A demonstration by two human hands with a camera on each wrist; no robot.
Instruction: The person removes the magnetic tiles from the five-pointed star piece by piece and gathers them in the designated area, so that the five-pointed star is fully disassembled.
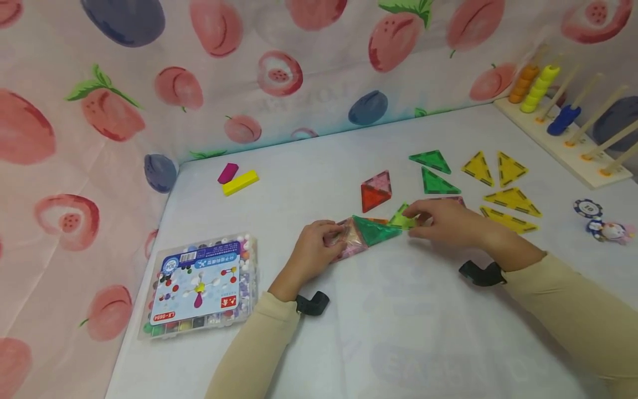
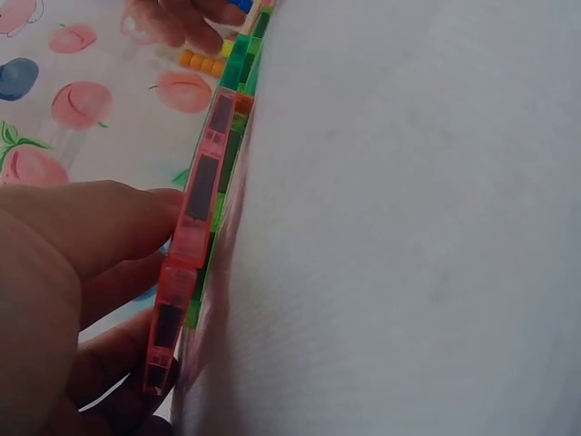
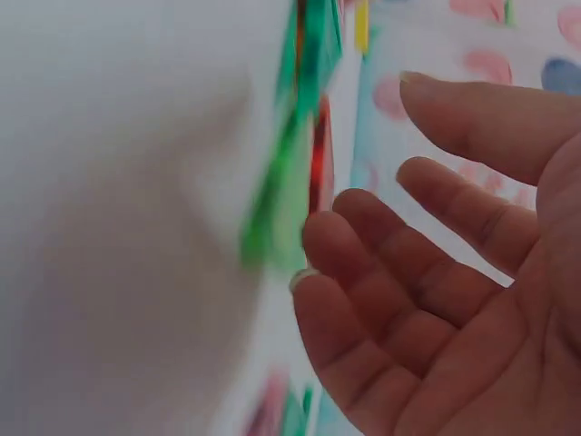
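My left hand (image 1: 315, 248) grips the end of a stack of magnetic tiles, fingers and thumb against a clear pink tile (image 1: 353, 241). In the left wrist view the pink tile (image 2: 197, 191) shows edge-on, with green tiles (image 2: 207, 263) layered under it. A dark green triangle tile (image 1: 375, 230) adjoins the pink one on its right. Beyond it lies a light green triangle tile (image 1: 401, 217), its tip near the dark green one. My right hand (image 1: 446, 221) hovers beside that light green tile, fingers loosely bent and apart in the right wrist view, holding nothing.
A red and pink tile pair (image 1: 376, 192) lies behind the hands. Green triangles (image 1: 438, 182) and yellow triangles (image 1: 512, 200) lie to the right. A bead box (image 1: 196, 285) sits left, yellow block (image 1: 240, 183) behind it. A peg rack (image 1: 568, 144) stands back right, near a poker chip (image 1: 588, 208).
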